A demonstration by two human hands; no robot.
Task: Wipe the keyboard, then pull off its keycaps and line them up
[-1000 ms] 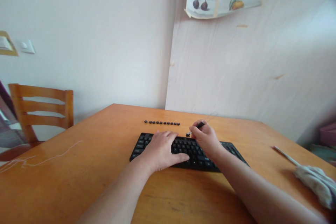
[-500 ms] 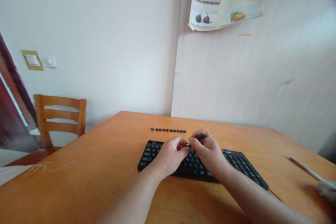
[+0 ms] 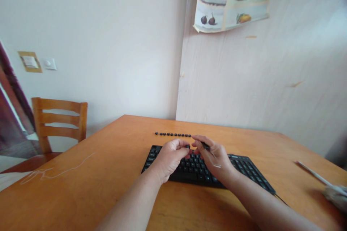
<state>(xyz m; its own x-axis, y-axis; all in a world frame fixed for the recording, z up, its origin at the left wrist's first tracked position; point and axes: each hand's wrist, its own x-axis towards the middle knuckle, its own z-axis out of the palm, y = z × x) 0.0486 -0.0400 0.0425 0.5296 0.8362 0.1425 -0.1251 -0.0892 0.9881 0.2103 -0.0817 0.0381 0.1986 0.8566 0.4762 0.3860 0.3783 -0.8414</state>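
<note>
Orange-brown wooden tabletop (image 3: 108, 173) bears a long black plastic keyboard (image 3: 200, 169), lying crosswise under both hands. The left hand (image 3: 171, 153) pinches a small black keycap (image 3: 188, 146) above the keys; the right hand (image 3: 217, 155), just rightward, has a black-handled tool (image 3: 205, 145) tucked within it. Beyond lies a row of small black keycaps (image 3: 175, 135), its right end nearer the right hand.

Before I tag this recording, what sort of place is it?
Likely a room in a home: a wooden table, a slatted wooden chair beside it, and fruit pictures on the wall.
</note>
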